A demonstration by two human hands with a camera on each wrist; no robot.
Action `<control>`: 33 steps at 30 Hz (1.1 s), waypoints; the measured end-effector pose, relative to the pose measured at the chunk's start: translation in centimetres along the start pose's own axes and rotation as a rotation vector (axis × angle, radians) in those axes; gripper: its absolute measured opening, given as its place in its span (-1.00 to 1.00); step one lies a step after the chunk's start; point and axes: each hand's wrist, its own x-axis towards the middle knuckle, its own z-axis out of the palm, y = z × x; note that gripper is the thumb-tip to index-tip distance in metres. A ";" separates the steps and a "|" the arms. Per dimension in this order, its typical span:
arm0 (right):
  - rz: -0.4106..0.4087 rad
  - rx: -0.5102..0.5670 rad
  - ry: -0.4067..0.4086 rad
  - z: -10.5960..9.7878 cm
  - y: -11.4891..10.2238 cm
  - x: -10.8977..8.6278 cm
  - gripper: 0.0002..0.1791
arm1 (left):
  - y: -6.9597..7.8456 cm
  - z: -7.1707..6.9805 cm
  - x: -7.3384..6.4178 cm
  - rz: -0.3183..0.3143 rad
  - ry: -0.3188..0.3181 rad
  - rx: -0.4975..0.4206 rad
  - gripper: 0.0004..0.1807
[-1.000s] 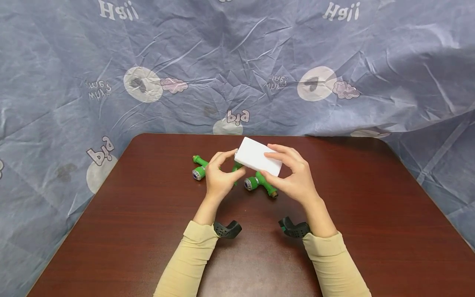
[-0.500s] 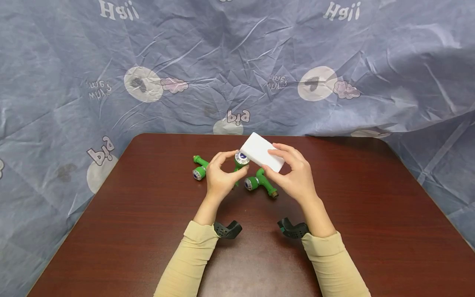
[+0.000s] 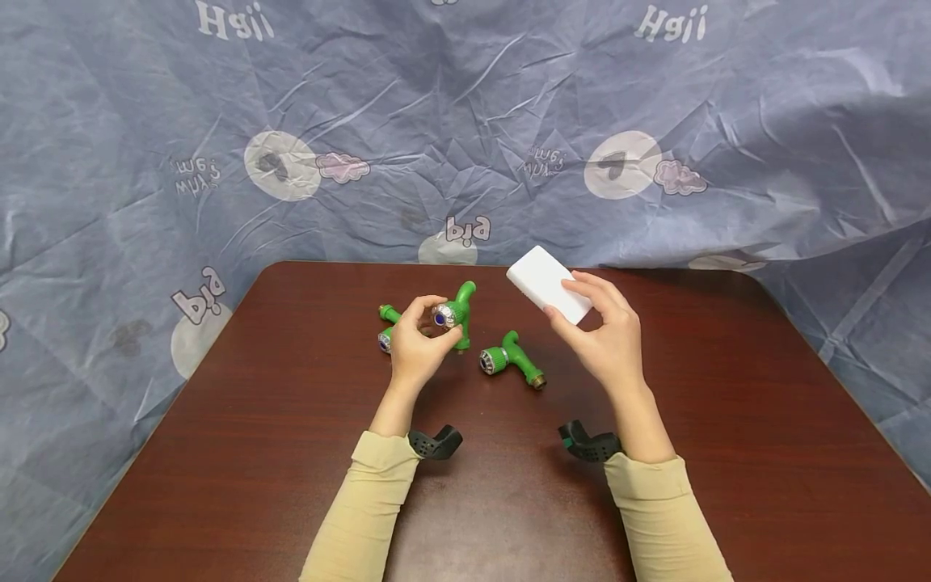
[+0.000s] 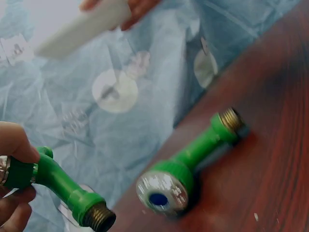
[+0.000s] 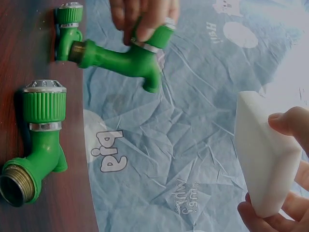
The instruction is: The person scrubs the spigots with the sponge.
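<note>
Above the table, my left hand (image 3: 420, 343) pinches a green tap (image 3: 463, 311) by its ribbed knob, whose silver cap has a blue centre. The tap's brass threaded end (image 4: 100, 217) points down and away from the fingers in the left wrist view. To the right, my right hand (image 3: 609, 343) grips a white sponge-like block (image 3: 549, 283) between thumb and fingers, raised and tilted. Block and tap are apart. A second green tap (image 3: 518, 358) lies on the table between the hands. A third tap (image 3: 388, 315) lies farther left, partly hidden behind my left hand.
The dark red-brown table (image 3: 727, 404) has rounded far corners. Behind it hangs a crumpled grey-blue printed cloth (image 3: 465, 121). Black curved wrist mounts (image 3: 436, 443) stick out inward from both sleeves.
The hands have moved apart. My right hand has carried the white block up and right, off the tap. My left hand has shifted left with the tap, which now shows fully.
</note>
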 end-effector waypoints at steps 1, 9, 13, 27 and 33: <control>0.001 0.001 0.003 -0.1 0.0 0.0 -0.62 | -0.2 0.0 -0.1 -0.015 0.011 0.014 -0.60; 0.003 -0.017 0.003 -0.4 0.2 0.1 -0.61 | -2.1 0.4 -0.6 -0.134 0.119 0.097 -0.58; 0.010 -0.027 -0.002 -0.4 0.2 0.1 -0.62 | -2.8 0.4 -0.9 -0.205 0.131 0.066 -0.57; 0.009 -0.038 -0.005 -0.4 0.2 0.1 -0.61 | -4.2 0.3 -1.2 -0.434 0.166 0.165 -0.55; 0.008 -0.038 -0.005 -0.4 0.1 0.1 -0.61 | -4.6 0.1 -1.2 -0.421 0.125 0.259 -0.50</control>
